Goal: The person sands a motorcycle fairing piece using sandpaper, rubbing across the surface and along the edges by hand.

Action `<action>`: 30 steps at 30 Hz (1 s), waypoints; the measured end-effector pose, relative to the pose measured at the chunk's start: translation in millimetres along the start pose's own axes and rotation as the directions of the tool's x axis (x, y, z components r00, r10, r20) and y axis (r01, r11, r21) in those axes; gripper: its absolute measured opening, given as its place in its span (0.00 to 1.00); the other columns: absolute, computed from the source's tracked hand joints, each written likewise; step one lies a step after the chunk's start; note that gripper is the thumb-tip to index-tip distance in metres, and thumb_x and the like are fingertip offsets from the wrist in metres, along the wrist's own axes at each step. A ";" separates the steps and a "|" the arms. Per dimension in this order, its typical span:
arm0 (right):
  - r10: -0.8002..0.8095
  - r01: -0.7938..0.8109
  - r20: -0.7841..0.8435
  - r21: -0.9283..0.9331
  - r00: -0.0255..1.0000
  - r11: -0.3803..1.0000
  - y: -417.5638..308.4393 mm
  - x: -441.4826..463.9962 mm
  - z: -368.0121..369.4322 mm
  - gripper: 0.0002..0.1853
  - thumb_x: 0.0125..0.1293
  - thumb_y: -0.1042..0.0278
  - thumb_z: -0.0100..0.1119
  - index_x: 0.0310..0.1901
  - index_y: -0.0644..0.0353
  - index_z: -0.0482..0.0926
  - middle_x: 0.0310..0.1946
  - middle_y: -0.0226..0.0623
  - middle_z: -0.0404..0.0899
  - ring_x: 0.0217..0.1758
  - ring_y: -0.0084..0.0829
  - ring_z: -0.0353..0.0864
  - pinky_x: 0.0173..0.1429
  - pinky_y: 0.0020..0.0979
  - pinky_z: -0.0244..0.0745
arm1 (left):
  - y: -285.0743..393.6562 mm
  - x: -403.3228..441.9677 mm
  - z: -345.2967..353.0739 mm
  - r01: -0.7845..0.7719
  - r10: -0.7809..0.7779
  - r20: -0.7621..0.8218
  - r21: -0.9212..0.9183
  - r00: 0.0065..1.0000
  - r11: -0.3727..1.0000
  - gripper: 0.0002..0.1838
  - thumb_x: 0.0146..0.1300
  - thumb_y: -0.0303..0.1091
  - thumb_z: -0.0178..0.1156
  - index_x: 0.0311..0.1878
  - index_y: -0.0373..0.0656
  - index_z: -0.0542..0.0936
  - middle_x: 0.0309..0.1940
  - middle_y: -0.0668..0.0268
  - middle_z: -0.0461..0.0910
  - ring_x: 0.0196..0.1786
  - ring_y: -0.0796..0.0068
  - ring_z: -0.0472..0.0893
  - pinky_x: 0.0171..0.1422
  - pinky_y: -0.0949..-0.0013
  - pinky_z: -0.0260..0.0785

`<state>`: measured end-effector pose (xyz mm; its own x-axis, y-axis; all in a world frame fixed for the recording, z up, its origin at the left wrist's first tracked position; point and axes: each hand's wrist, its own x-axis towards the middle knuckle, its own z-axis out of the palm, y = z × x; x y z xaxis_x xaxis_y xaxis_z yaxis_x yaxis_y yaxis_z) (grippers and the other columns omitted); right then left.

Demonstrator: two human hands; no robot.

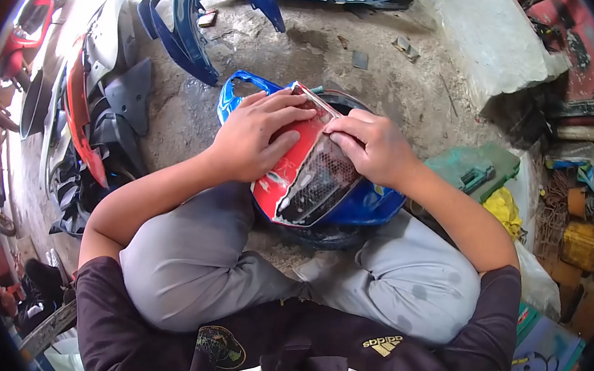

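Note:
A red plastic panel (276, 196) with a rough white edge lies over a blue motorcycle fairing (374, 205) between my knees. Dark metal mesh (330, 167) spreads out from the panel's ragged right edge. My left hand (263, 129) rests flat on the red panel, fingers stretched out and slightly apart. At the panel's upper right edge, my right hand (371, 144) is closed in a pinch, thumb against the fingers. Whatever lies between those fingertips is hidden; a thin pale strip (316, 101) runs along the edge up to them. A dark round support shows beneath the fairing.
Blue fairing parts (184, 24) lie on the concrete floor ahead. Grey, black and red panels (81, 106) are piled at the left. To the right are a large pale block (493, 47), a green case (478, 169) and a yellow bag (503, 209).

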<state>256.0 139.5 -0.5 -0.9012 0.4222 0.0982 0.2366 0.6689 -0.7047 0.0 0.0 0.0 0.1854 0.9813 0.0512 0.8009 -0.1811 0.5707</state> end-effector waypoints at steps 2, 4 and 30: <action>-0.021 0.023 -0.048 0.035 0.999 0.999 2.4 1.5 7.2 0.10 0.77 0.67 0.66 0.54 0.56 0.89 0.47 0.48 0.88 0.49 0.55 0.90 0.54 0.50 0.85 | 1.2 0.9 -5.8 0.013 -0.013 0.003 0.044 1.000 0.999 0.28 0.76 0.38 0.63 0.78 0.49 0.82 0.80 0.53 0.77 0.85 0.48 0.72 0.89 0.40 0.59; -0.022 0.018 -0.056 -0.063 0.998 0.998 1.6 -1.9 -5.6 0.09 0.77 0.70 0.67 0.55 0.59 0.89 0.46 0.49 0.88 0.49 0.55 0.90 0.56 0.48 0.85 | -0.2 13.2 12.7 -0.047 0.052 -0.109 0.045 0.993 0.998 0.27 0.76 0.39 0.63 0.77 0.49 0.83 0.79 0.54 0.79 0.84 0.48 0.74 0.88 0.41 0.61; 0.055 -0.068 -0.124 -0.099 0.991 0.993 -5.6 5.4 11.9 0.10 0.76 0.72 0.68 0.54 0.59 0.91 0.46 0.43 0.88 0.49 0.45 0.91 0.56 0.41 0.85 | -11.5 10.3 12.9 -0.021 0.019 -0.102 -0.018 0.995 1.000 0.26 0.77 0.44 0.61 0.75 0.50 0.85 0.77 0.58 0.81 0.81 0.51 0.78 0.86 0.42 0.65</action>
<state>245.5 130.7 -4.4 -0.8349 0.5309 0.1451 0.3318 0.6958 -0.6370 0.0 11.4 -16.6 0.1422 0.9791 0.1452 0.7865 -0.2009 0.5840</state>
